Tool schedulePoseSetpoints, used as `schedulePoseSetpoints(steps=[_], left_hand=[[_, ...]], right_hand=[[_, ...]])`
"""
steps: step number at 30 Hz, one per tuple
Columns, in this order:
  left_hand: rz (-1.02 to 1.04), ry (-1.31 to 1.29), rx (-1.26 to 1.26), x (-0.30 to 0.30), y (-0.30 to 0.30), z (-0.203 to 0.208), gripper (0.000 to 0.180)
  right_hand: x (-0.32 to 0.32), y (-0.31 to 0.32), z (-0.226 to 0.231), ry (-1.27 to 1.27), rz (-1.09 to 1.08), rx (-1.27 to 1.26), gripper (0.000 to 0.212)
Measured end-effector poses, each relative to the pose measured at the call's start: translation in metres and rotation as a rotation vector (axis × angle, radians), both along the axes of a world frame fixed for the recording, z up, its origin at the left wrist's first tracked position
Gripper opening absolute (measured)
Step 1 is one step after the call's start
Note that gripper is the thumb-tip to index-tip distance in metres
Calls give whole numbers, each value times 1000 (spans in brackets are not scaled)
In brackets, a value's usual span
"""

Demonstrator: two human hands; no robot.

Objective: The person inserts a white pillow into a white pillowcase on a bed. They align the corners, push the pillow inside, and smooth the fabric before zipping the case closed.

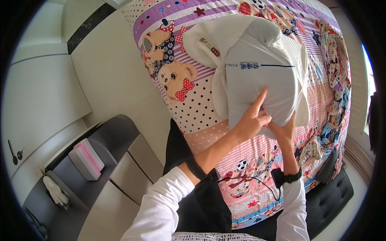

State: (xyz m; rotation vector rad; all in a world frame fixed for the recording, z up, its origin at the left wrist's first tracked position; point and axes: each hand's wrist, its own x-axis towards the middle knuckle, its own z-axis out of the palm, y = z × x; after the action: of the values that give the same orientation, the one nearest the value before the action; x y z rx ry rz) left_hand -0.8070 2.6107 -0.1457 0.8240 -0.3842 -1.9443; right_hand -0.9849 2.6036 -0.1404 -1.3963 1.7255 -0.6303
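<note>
A pillow in a smooth pale grey cover (257,86) with a thin dark blue line lies on the bed, bulging and creased at its near end. Under and around it spreads a white textured outer cover (201,36) with a small label. My left hand (254,116) grips the pillow's near end, its index finger stretched over the grey cloth. Close beside it on the right, my right hand (284,127) is closed round the near right edge, with most of its fingers hidden beneath the pillow. Black straps with small devices sit on both wrists.
A patterned bedsheet (193,108) with bears and dots covers the bed. Bunched patterned cloth (333,104) lies along the right side. A black tufted headboard (335,203) stands at lower right. On the left, a grey shelf unit (120,132) holds a pink and white box (86,158).
</note>
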Motion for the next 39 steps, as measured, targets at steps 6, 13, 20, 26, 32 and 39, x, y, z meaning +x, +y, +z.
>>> schedulePoseSetpoints(steps=[6,13,20,26,32,39], left_hand=[[-297,-950,-88,28,11,-36,34],[-224,-1379,-580,25,2,-70,25],[-301,-1404,-961,19,13,-62,28],[-462,-1523,-793,8,15,-82,26],[-518,-1453,-805,10,4,-91,30],[-358,-1278,-871,26,10,-65,35]], right_hand=[[-10,-56,-4,378,33,-313,55],[-12,-107,31,471,72,-596,52],[-9,-117,57,500,105,-601,54],[19,-98,60,476,161,-594,56],[45,-79,81,368,365,-507,74],[112,-25,53,274,393,-301,75]])
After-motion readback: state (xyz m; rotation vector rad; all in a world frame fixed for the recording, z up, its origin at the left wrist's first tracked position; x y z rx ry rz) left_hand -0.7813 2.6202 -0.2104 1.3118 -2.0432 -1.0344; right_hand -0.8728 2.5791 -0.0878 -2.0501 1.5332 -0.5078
